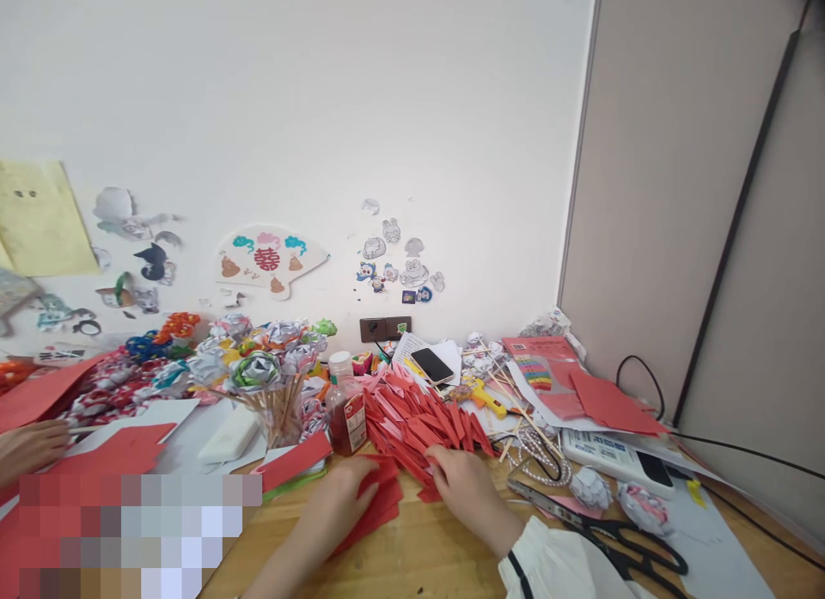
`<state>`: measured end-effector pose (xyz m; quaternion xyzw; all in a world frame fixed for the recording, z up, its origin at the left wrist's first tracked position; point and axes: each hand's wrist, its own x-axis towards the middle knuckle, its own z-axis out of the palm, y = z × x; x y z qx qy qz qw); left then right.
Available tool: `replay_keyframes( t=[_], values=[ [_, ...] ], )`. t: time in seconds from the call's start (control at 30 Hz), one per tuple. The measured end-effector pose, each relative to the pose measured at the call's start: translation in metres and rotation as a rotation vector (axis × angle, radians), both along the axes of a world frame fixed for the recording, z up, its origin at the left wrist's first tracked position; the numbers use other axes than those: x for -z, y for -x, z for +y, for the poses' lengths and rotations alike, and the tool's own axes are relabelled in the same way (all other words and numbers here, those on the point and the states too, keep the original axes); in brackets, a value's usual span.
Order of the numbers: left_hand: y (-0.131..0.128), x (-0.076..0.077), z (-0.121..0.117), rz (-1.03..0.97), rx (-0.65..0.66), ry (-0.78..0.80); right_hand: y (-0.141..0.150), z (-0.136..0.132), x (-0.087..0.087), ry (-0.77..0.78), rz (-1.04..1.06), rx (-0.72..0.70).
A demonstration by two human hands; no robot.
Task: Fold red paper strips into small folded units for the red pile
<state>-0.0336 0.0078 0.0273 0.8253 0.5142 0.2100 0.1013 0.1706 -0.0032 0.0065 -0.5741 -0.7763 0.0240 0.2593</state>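
My left hand [339, 496] lies on a small stack of red paper sheets [380, 504] on the wooden table [425, 556], fingers curled over its edge. My right hand [465, 483], with a white sleeve behind it, pinches at the near edge of a heap of folded red paper pieces [418, 418]. The two hands are close together, just in front of the heap.
A red sauce bottle [345, 414], a glass of paper flowers on sticks [274, 384], a phone [431, 364], black scissors [612, 539], a yellow glue gun [483, 397] and red sheets [606, 401] crowd the table. Another person's hand [29, 449] rests at the left edge.
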Motion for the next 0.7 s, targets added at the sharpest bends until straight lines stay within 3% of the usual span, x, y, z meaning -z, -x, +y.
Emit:
replay_keyframes(
  t=[0.2,0.3,0.5,0.7],
  values=[
    [-0.006,-0.004,0.003,-0.314,-0.024,0.086,0.004,-0.002,0.003,0.005,0.166,-0.093],
    [-0.012,-0.003,0.001,-0.457,0.041,0.133,0.011,0.000,0.008,0.090,0.366,-0.173],
    [-0.023,0.007,-0.003,-0.546,0.124,0.185,0.020,0.008,0.020,0.295,0.851,-0.336],
    [-0.025,0.014,0.000,-0.737,0.132,0.261,0.022,0.011,0.021,0.407,1.037,-0.396]
  ],
)
